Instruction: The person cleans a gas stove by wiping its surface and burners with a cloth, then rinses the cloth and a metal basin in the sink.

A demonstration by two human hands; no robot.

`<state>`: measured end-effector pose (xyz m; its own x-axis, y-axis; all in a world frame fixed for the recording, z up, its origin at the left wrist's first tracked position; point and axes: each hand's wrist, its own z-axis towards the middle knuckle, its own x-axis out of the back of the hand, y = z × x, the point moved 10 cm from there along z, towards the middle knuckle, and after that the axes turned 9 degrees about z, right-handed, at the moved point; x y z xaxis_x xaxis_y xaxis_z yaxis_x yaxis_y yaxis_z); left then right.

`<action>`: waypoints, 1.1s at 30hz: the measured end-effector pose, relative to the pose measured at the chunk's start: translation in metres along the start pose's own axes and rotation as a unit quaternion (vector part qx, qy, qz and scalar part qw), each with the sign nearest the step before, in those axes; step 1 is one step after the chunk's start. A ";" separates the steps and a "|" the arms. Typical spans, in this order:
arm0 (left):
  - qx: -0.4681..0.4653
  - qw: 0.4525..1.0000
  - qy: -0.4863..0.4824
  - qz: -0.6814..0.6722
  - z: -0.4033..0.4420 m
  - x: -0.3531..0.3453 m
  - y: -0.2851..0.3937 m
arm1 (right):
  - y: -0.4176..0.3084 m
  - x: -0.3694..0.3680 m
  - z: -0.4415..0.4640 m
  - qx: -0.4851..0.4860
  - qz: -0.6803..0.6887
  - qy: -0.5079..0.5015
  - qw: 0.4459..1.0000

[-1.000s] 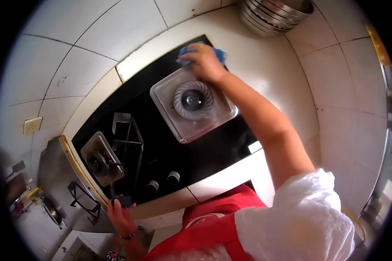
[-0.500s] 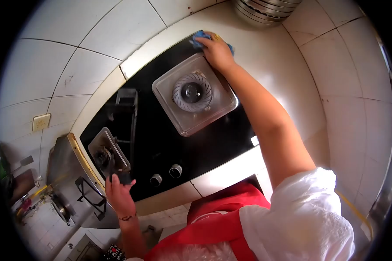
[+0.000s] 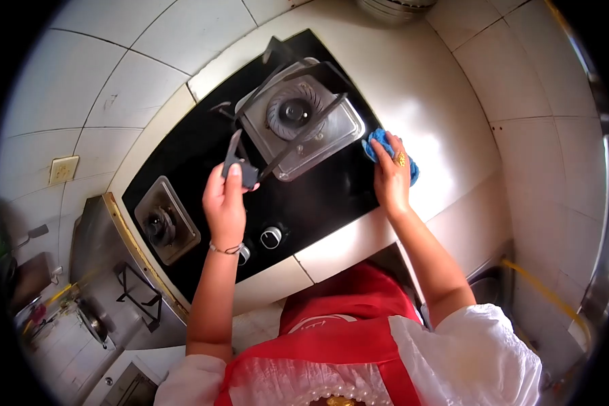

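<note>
The hands are apart. The left hand point(image 3: 229, 203) grips a black pan support point(image 3: 303, 139) by its near corner — the frame extends beyond the fingers, above the right-hand burner point(image 3: 296, 111). The right hand point(image 3: 392, 177) clasps a blue cloth point(image 3: 413, 169) against the hob's point(image 3: 318, 203) right edge, beside the pale worktop point(image 3: 446, 162).

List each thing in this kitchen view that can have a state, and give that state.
Pan support: raised in the left hand, tilted
Second pan support: off the hob
Right burner: unlit
Left burner: unlit, uncovered
Blue cloth: bunched under the right hand
Control knobs: settings unreadable
Wall socket: nothing plugged in
Metal bowls: stacked
</note>
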<state>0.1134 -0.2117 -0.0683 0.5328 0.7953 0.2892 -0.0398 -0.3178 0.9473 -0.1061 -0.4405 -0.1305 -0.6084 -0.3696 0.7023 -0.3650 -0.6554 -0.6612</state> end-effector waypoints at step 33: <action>-0.115 0.961 -0.022 0.251 -0.202 0.134 -0.087 | -0.172 -0.114 -0.095 0.144 0.043 -0.160 0.976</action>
<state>0.0170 0.0269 -0.0841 0.4332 0.5475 0.7159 -0.4847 -0.5281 0.6972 -0.0409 -0.2236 -0.1219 -0.3609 -0.5876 0.7242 -0.0808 -0.7539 -0.6519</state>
